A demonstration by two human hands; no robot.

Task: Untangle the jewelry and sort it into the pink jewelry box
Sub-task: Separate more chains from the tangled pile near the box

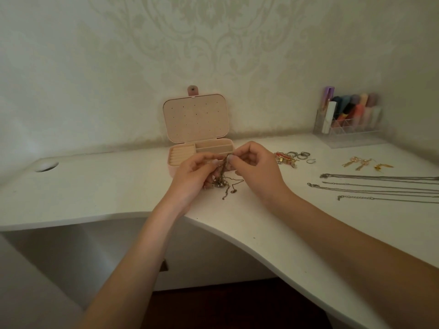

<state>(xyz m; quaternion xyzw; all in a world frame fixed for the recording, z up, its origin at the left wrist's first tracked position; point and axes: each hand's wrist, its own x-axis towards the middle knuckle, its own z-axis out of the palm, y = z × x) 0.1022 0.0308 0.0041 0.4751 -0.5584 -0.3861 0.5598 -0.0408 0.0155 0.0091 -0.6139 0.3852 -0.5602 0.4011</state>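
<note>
Metal chains (224, 179), light, limp and snag-prone, were pinched at the knot by the left hand (197, 172) and right hand (251, 166), over the surface (118, 186) before the box (197, 138).

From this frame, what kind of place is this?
Likely a home, at a bedroom desk or vanity: a white desk against damask wallpaper, a clear organizer of cosmetics in the corner, and a pink jewelry box open, with necklaces laid out.
</note>
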